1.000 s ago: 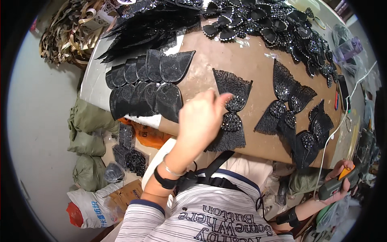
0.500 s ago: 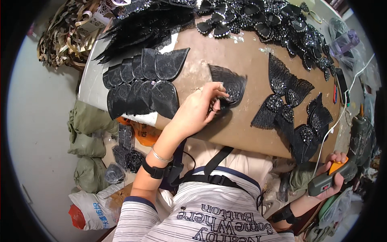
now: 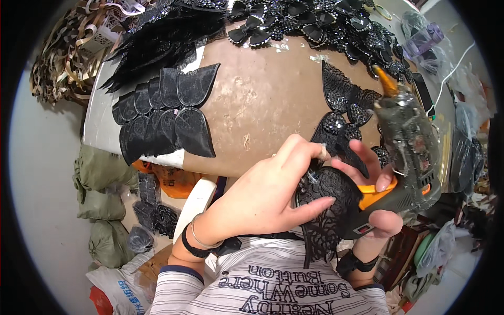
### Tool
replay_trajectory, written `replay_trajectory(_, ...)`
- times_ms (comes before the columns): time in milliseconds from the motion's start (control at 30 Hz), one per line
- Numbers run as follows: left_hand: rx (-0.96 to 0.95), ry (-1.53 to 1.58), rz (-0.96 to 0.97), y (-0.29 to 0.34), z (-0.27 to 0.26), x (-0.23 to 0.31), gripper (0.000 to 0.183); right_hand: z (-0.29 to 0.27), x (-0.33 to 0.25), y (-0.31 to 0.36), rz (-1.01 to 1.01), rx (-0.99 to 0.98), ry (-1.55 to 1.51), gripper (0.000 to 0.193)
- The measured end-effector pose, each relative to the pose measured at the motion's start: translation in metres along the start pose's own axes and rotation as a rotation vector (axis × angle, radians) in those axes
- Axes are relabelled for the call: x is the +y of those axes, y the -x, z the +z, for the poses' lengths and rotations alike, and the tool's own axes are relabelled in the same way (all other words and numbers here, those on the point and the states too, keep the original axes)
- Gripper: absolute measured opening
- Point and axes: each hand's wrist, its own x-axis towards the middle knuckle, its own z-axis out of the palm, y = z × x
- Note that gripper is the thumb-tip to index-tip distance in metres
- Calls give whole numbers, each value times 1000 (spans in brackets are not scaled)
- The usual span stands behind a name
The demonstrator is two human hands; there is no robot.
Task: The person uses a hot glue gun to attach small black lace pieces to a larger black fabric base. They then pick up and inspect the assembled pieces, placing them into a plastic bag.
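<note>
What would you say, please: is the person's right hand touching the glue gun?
Touching: the head view plainly shows the right hand gripping the glue gun, with one finger against its orange trigger.

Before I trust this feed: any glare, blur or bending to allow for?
Head view: pale glare on the brown table top; head view: glue gun slightly soft, perhaps from motion, while the pattern of the black lace reads clearly; head view: fisheye curves the table's edges, corners black.
</note>
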Motion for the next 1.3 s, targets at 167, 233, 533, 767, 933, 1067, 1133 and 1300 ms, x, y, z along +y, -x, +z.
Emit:
replay_trajectory(167,-22,295,-182,2,3,1,75,-2,-4,15,77,105,-21,37)
replay_trajectory(233,-7,479,-193,4,4,-7,75,-6,-7,18,94,133,48,41)
replay_trajectory(533,-138,988,-193,1,0,-24,48,-11,1,23,28,36,184,43)
replay_trajectory(767,148,876,-395,-3,-2,-24,62,-24,-30,38,138,-8,249,36)
replay_trajectory(933,197,679,-387,-5,-5,-18,68,-12,-58,45,385,-95,448,34)
replay_trajectory(1067,201,550,-357,-2,-6,-18,67,-5,-54,48,432,-12,527,40)
replay_trajectory(1133,216,451,-373,2,-9,-15,67,-3,-50,43,469,32,531,43)
replay_trajectory(1300,236,233,-272,3,-9,-12,67,9,-50,49,481,223,526,45)
